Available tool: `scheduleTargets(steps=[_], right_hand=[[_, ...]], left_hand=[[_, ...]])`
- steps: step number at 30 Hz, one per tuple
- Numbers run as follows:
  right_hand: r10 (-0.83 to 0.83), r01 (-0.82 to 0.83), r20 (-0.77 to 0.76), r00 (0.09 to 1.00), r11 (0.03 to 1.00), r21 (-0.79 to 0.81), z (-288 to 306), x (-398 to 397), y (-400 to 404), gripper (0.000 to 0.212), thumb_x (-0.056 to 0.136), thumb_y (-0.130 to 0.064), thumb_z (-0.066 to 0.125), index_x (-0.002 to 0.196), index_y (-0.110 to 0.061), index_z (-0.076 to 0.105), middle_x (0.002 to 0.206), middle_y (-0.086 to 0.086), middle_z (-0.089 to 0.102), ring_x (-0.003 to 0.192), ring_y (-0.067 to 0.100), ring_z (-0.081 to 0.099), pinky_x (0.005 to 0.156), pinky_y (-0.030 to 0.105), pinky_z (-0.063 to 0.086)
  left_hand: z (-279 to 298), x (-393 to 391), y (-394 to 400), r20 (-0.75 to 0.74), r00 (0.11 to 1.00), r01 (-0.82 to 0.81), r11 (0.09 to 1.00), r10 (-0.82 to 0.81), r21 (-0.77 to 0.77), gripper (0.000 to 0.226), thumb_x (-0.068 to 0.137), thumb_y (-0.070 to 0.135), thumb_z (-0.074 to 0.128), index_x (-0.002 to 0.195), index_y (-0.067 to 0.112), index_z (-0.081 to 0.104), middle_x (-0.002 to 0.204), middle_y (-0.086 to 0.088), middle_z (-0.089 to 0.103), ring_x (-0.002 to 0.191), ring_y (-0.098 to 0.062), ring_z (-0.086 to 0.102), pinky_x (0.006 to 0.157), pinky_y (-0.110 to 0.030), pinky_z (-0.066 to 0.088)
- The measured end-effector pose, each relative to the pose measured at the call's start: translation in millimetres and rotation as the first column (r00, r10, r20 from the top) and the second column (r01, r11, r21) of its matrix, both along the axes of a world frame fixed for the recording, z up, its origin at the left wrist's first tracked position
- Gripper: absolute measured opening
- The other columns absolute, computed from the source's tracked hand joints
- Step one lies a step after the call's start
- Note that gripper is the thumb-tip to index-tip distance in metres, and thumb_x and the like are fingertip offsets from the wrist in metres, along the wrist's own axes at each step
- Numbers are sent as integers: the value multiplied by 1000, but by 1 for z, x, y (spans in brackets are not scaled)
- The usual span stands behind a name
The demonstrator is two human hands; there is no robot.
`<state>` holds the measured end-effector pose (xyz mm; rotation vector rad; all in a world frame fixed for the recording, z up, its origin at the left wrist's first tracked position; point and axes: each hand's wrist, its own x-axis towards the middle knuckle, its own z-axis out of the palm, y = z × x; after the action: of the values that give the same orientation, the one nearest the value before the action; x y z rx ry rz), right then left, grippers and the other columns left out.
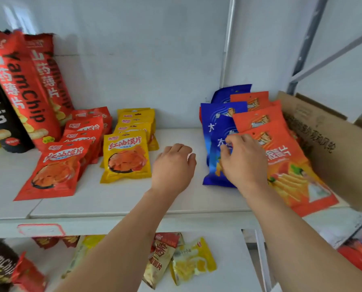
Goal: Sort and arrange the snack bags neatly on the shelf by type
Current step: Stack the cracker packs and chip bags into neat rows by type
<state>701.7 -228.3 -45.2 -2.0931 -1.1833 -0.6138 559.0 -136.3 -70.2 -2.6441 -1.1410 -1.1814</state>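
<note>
Snack bags (220, 144) may topple if our right hand (243, 163), pinching the blue one, tugs; left hand (172, 167) hovers loosely curled.

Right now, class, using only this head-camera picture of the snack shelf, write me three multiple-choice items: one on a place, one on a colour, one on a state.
1. Where does the cardboard box stand?
A. At the right end of the upper shelf
B. On the lower shelf
C. Left of the tall YamChip bags

2. What colour is the bag under the right hand?
A. Yellow
B. Blue
C. Black

3. How is the left hand?
A. Pinching a yellow bag
B. Gripping the box
C. Holding nothing, over bare shelf

Answers:
1 A: the box sits beside the orange bags at the right end of the upper shelf.
2 B: the fingers rest on the front blue bag.
3 C: its loosely curled fingers hold nothing, between the yellow bags and the blue ones.
</note>
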Motion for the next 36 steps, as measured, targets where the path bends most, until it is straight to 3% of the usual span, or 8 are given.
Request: scheduleTargets(steps=[4,7,11,16,21,27,32,36], right_hand=[[-148,148,-128,981,989,-13,7,45,-30,31,95,-34,56,118,-14,64,116,14,62,109,37,53,91,46,43],[-262,249,-232,937,965,-85,8,72,-41,40,96,-41,52,127,-17,59,130,15,54,119,38,48,99,47,38],[-373,339,-311,874,927,-159,4,93,-41,49,97,-48,49,135,-18,53,141,15,47,128,38,42,106,49,32],[-429,359,-475,768,903,-235,-1,115,-39,63,94,-54,46,144,-17,38,146,16,41,131,41,41,109,52,30],[-381,322,-625,681,923,-212,3,131,-41,59,91,-51,47,142,-20,38,139,15,49,125,41,47,108,53,35],[-256,259,-713,653,960,-107,6,141,-36,61,85,-50,53,139,-25,41,130,8,57,116,36,56,100,53,46],[-144,186,-760,633,982,-32,9,154,-32,59,83,-48,61,135,-26,42,124,4,63,108,32,62,94,52,52],[-10,138,-813,582,987,87,15,167,-31,62,91,-33,68,144,-18,41,119,2,64,96,24,65,89,43,54]], left_hand=[[8,40,-22,23,999,52,972,-48,-229,32,102,39,50,120,21,69,125,4,67,115,-18,58,87,-31,48],[6,69,-30,-59,989,118,966,-135,-230,47,101,54,42,113,18,71,121,2,67,121,-21,53,97,-34,42],[4,102,-31,-221,956,149,969,-191,-196,92,82,75,2,113,24,72,128,6,64,138,-24,38,114,-39,28],[10,135,-31,-241,929,212,937,-282,-278,88,88,76,10,133,21,62,142,3,56,147,-26,26,119,-42,21],[12,154,-36,14,948,282,817,-319,-503,46,100,50,48,131,17,57,129,-3,62,134,-25,38,113,-39,34],[15,174,-38,381,894,441,608,-234,-660,47,102,33,52,146,19,42,139,0,55,127,-20,54,105,-45,49],[26,181,-35,481,859,473,630,-174,-616,42,107,27,45,148,26,45,140,6,51,125,-12,53,105,-38,50],[29,185,-24,630,776,533,531,3,-659,33,105,27,50,136,28,59,126,6,67,112,-14,66,97,-42,56]])
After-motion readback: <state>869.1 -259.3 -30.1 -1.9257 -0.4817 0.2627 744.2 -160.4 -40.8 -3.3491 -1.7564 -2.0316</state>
